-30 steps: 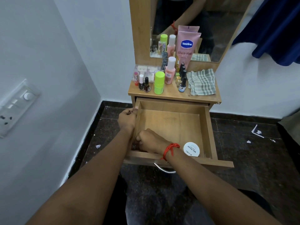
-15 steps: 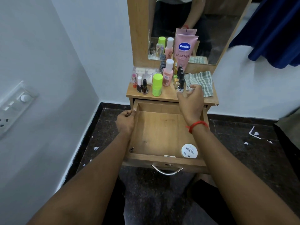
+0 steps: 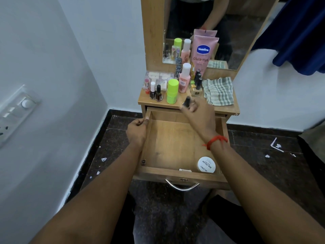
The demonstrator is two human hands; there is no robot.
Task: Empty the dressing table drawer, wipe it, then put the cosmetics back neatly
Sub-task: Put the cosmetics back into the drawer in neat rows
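Drawer (image 3: 172, 143): light brown wood grain. Jar (image 3: 206, 164), in the drawer's front right corner: white lid, black lettering. Handle (image 3: 182, 186), on the drawer front: silver. Behind the drawer: cloth (image 3: 219, 90), green-and-white check; tube (image 3: 202, 55), pink with a blue oval label; bottle (image 3: 172, 91), lime green. Polish (image 3: 186, 101), over the drawer's back edge: black cap. Thread (image 3: 215, 140), over the drawer's right side: red. Floor (image 3: 263, 164), under the drawer: dark, speckled. Curtain (image 3: 302, 32), far right of the drawer: navy.
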